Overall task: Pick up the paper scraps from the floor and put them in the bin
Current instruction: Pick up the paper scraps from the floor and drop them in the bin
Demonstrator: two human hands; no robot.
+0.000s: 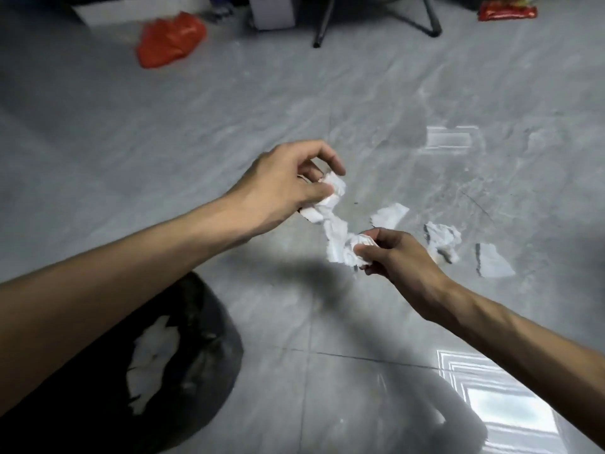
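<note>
**Meanwhile, both hands are gripping crumpled paper above the floor**

Meanwhile, the left hand is pinching one end of a crumpled strip of white paper, its fingers curled closed around the wad. The right hand is clamping the other end, thumb and fingertips pressed together on the paper. The strip is hanging between the two grips, sagging and twisting from the upper left hold down to the lower right one, clear of the grey tiled floor.

Just beyond the right grip, a flat torn scrap is lying on the tiles. Further right of that grip, a crumpled scrap is resting on the floor, and a flat piece is lying beside it, apart from it.

Below the left grip, under the left forearm, the bin with its black liner is sitting near, and white paper is showing inside it. Far beyond the left grip, an orange plastic bag is lying on the floor.
</note>
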